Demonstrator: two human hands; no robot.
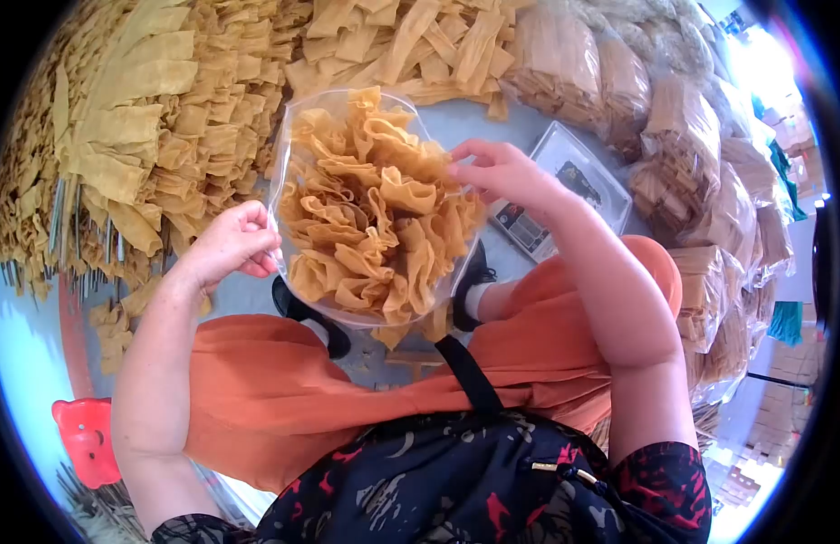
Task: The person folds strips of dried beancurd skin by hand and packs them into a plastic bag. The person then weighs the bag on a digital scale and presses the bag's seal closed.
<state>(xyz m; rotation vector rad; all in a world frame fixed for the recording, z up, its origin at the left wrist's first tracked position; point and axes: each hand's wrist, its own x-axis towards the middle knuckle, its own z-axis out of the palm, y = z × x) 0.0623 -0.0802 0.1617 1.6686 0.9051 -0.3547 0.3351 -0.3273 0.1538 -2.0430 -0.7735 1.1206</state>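
Observation:
A clear plastic bag (277,181) is spread wide in front of me, full of ruffled yellow-brown dried sheets (375,199) that look like tofu skin. On its left side, my left hand (239,240) pinches the bag's edge with curled fingers. My right hand (497,172) is at the upper right side, fingers bent around the bag's edge and touching the outermost sheets. Part of that grip is hidden by the hand itself. Below my right wrist lies a digital scale (574,177) with a clear tray and a display.
Large heaps of dried sheets (166,109) rise at the left, with more loose sheets (402,41) at the back. Filled clear bags (678,136) are stacked along the right. A red bear-shaped object (86,440) stands at lower left. My shoes (474,286) are beneath the bag.

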